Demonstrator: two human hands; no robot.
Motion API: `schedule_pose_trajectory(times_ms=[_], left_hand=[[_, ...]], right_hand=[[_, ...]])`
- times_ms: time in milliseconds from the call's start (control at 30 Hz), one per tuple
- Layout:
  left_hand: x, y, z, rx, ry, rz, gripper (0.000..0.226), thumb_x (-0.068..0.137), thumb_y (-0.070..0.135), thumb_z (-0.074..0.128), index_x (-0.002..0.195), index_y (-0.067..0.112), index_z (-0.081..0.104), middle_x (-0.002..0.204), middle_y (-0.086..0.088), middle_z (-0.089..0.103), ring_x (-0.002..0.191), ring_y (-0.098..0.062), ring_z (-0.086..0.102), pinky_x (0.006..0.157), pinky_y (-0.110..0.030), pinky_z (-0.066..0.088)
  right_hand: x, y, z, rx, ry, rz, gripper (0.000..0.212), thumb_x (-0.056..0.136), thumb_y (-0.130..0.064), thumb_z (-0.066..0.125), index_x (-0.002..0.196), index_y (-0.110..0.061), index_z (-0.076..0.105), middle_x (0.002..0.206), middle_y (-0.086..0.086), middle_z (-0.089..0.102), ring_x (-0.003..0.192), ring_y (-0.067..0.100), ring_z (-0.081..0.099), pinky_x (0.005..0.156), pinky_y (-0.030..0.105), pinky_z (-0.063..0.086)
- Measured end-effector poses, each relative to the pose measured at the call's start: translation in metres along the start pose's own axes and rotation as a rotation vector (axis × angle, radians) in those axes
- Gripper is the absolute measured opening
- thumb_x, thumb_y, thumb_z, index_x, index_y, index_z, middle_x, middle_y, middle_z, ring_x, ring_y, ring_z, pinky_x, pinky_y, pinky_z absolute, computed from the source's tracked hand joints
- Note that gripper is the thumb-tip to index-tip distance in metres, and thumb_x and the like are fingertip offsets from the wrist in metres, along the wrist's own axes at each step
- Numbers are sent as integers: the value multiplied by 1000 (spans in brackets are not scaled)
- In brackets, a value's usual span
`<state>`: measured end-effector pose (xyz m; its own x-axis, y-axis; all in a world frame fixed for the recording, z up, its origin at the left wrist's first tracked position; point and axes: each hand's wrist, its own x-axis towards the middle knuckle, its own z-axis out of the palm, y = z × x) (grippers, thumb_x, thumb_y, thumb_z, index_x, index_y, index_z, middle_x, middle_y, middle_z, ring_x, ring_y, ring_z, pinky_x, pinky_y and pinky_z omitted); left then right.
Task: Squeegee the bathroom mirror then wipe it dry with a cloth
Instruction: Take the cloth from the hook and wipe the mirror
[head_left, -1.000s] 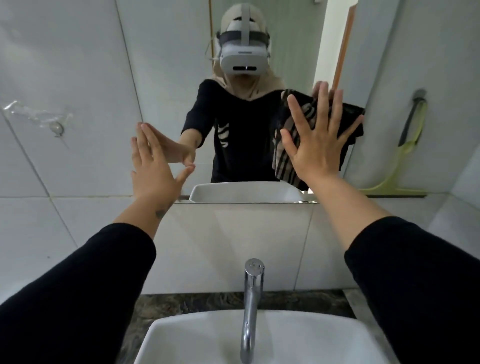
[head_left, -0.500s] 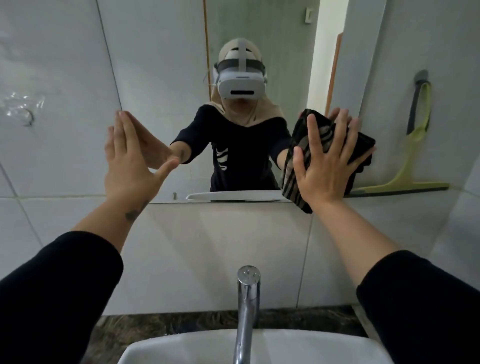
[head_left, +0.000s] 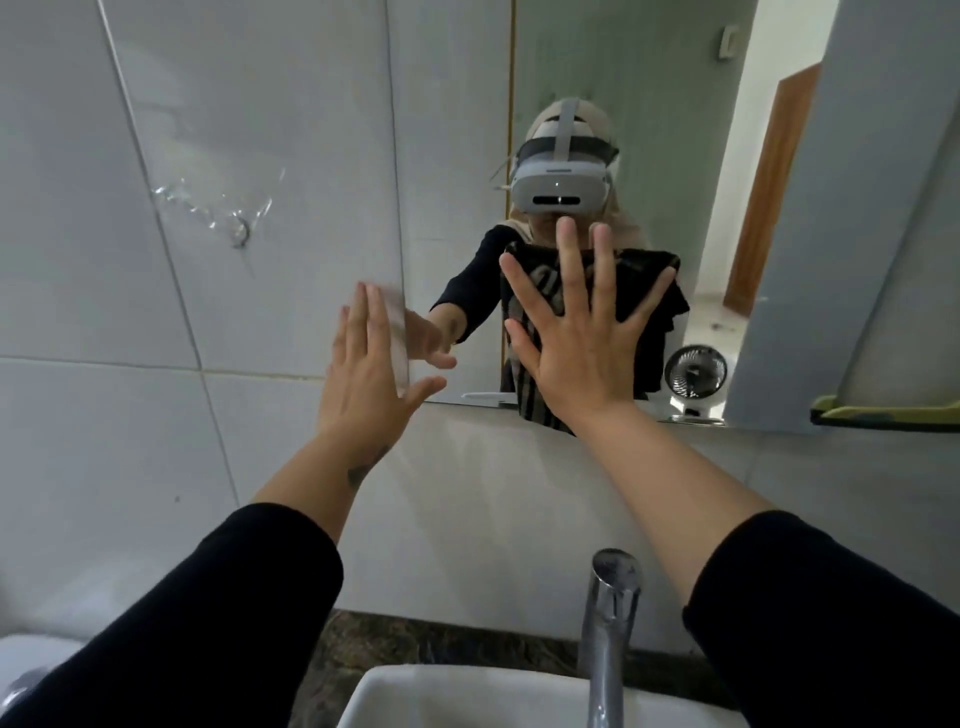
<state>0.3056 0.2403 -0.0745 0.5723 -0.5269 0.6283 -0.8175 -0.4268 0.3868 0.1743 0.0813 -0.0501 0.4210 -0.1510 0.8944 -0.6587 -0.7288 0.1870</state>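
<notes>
1. Head view looked forward and down at a mirror (head_left: 649, 130) set in a white tiled wall (head_left: 208, 156), with both arms reaching out in black sleeves.
2. The right hand (head_left: 582, 343) lay flat with its fingers spread wide, pressing a dark striped cloth (head_left: 662, 312) against the lower part of the glass; the palm covered most of the cloth, so its full shape could not be made out.
3. A corner of the cloth hung just below the mirror's bottom edge, beside the right wrist.
4. The left hand (head_left: 371, 364) was flat and empty, fingers together and thumb out, at the mirror's left edge; its fingertips were blurred, and whether they touched the glass or the tile could not be told.
5. The two hands were apart, the left lower and nearer the tiled wall.
6. At the right border, only a green and dark strip of the squeegee (head_left: 883, 415) showed, level with the mirror's lower edge; the rest was cut off.
7. A chrome tap (head_left: 610, 623) rose at the bottom, over a white basin (head_left: 441, 696) that was cropped by the frame.
8. A small fan (head_left: 695, 375) appeared only as a reflection, partly hidden behind the cloth.
</notes>
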Motion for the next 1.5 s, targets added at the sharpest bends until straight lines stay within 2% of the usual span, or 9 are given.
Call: schedule_pose_trajectory(times_ms=[300,433,567,833,933,1100,1267,1400,1500], left_hand=[[-32,-44,-7,0,-137,-93,106,83,53,60,149,24,-18,158,8,-22,147,-17,-15,118,-52,15],[-42,-41,10,-43,-181,-106,106,83,51,61,148,25,-19,158,8,-22,147,-17,-15,118,-54,15],[-53,-33,33,-44,-226,-117,108,84,51,61,146,26,-23,157,8,-25,146,-18,-17,117,-55,15],[-65,1,52,15,-277,-153,109,87,47,60,145,18,-28,154,4,-34,145,-21,-21,116,-58,13],[-67,16,58,124,-262,-146,105,89,49,54,144,16,-29,151,0,-39,143,-24,-28,114,-63,9],[-72,52,71,197,-235,-11,98,92,42,50,144,16,-29,150,-3,-41,141,-26,-32,113,-65,4],[-76,92,83,166,-228,143,97,91,30,52,145,20,-27,141,4,-50,134,-21,-41,111,-64,-3],[-76,122,92,115,-211,225,94,90,25,53,148,20,-22,151,1,-39,137,-22,-38,111,-62,-9],[-72,143,93,84,-198,289,91,91,26,52,150,21,-17,154,1,-34,140,-21,-34,110,-59,-11]], right_hand=[[6,-85,13,-11,-81,-282,68,92,-61,35,150,-47,3,163,7,2,149,33,2,102,75,-7],[-10,-93,22,-71,-117,-394,69,92,-62,33,151,-46,0,162,8,-5,148,33,-4,101,73,-15],[-26,-81,30,-93,-99,-475,73,90,-61,38,150,-47,0,162,8,1,148,30,-2,103,70,-15],[-47,-29,28,-105,-60,-413,71,90,-60,43,149,-50,5,162,8,13,148,31,12,105,72,1],[-58,-3,24,-123,-64,-357,71,90,-60,44,149,-49,6,162,9,12,148,32,12,105,71,2],[-74,43,22,-114,-96,-272,68,91,-59,41,148,-51,4,157,10,0,147,30,4,105,72,0],[-92,94,23,-167,-45,-235,68,86,-52,50,146,-51,17,139,10,14,140,31,14,105,73,9],[-107,135,14,-226,-20,-199,74,84,-36,65,145,-49,23,129,10,22,133,30,22,106,71,14],[-115,155,-5,-141,-37,-116,82,80,-15,72,143,-44,29,124,10,27,123,30,29,101,68,28]])
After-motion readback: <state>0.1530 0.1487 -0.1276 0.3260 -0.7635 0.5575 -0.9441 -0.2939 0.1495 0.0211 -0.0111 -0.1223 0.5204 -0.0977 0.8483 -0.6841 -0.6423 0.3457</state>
